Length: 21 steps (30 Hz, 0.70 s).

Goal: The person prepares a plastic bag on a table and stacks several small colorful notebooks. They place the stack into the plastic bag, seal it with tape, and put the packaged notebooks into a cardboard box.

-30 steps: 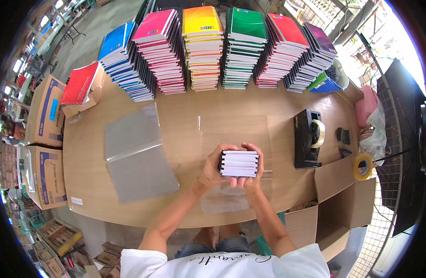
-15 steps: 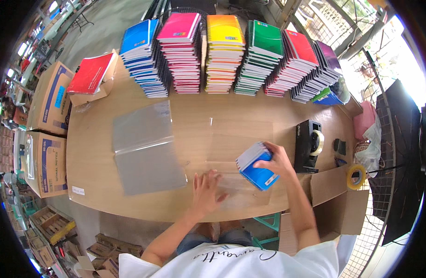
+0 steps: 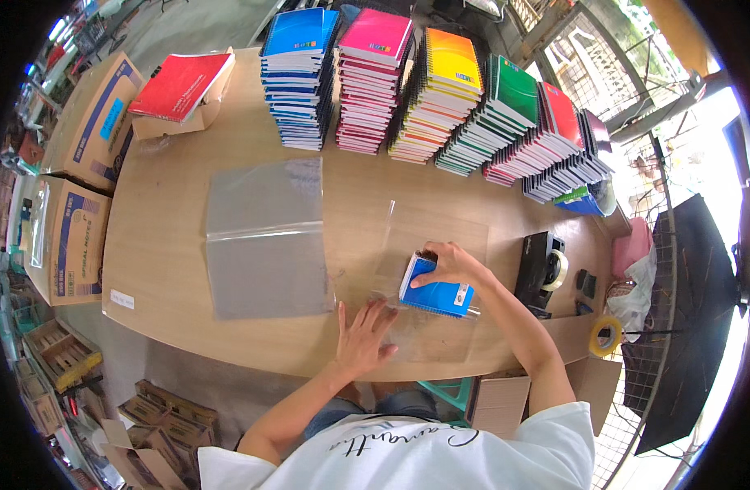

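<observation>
My right hand point(image 3: 450, 263) grips a small blue spiral notebook point(image 3: 440, 296), thumb across its cover and fingers over the far edge. It is over a clear plastic sheet point(image 3: 428, 343) spread on the table; whether more than one notebook is in the grip is hard to tell. My left hand point(image 3: 363, 338) lies flat with fingers spread, at the left edge of that sheet. To its left is a larger greyish pile of clear plastic covers point(image 3: 264, 273) with a fold across the middle.
Tall notebook stacks stand along the far side: blue point(image 3: 297, 90), pink point(image 3: 371, 90), yellow point(image 3: 440, 98), green point(image 3: 493, 114), red point(image 3: 542, 135) and dark point(image 3: 575, 159). A black tape dispenser point(image 3: 536, 269) sits right. Cartons point(image 3: 77, 241) flank the left; an open carton point(image 3: 501, 400) is front right.
My right hand has brought the notebook left and lower, turning it straighter over the plastic sheet. My left hand stays about where it was. The whole view has tilted.
</observation>
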Available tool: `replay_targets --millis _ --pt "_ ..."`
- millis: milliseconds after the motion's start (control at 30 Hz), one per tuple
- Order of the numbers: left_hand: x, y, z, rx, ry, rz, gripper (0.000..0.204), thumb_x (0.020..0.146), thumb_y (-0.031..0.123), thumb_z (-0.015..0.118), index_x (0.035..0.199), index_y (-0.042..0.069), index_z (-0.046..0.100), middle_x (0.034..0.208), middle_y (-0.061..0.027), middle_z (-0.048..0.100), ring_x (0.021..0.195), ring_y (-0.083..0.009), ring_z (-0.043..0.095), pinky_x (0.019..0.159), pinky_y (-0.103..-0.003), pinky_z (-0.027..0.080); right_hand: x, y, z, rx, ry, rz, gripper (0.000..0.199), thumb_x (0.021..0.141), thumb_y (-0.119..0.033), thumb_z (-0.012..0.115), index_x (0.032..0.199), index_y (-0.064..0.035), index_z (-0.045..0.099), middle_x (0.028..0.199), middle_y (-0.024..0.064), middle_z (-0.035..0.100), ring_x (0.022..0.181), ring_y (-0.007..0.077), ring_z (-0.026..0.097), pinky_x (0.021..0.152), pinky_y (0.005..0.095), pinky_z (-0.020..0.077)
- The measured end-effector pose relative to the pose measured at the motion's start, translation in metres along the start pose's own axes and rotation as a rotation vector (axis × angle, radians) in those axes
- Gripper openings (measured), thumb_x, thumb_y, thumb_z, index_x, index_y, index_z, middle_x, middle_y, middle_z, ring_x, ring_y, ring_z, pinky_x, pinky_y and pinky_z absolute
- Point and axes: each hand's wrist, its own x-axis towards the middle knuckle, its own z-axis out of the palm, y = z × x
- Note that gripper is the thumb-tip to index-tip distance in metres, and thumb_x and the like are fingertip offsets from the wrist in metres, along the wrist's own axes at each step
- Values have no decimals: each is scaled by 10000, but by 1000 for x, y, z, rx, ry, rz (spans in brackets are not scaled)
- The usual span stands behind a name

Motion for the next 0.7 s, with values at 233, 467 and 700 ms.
replay_targets --millis 233,467,700 --pt "-4 0 -3 16 11 25 691 721 392 674 1334 178 437 1410 -67 339 1306 -268 320 1024 -691 124 17 22 8 -203 116 -200 698 537 -619 774 852 -8 651 932 147 587 925 313 565 793 394 478" --pt "1 -3 11 -28 -79 241 456 794 324 622 1210 155 543 1194 -34 507 1076 -264 506 895 -483 391 -40 4 9 -159 753 -289 613 572 -488 805 938 -39 607 955 126 569 982 308 532 817 415 447" --pt "27 4 22 -192 42 267 289 785 231 601 1045 106 608 913 -35 574 876 -241 572 730 -403 463 -159 -11 130 -278 681 -88 381 692 -228 752 1021 -104 607 909 64 592 939 281 553 858 435 395"
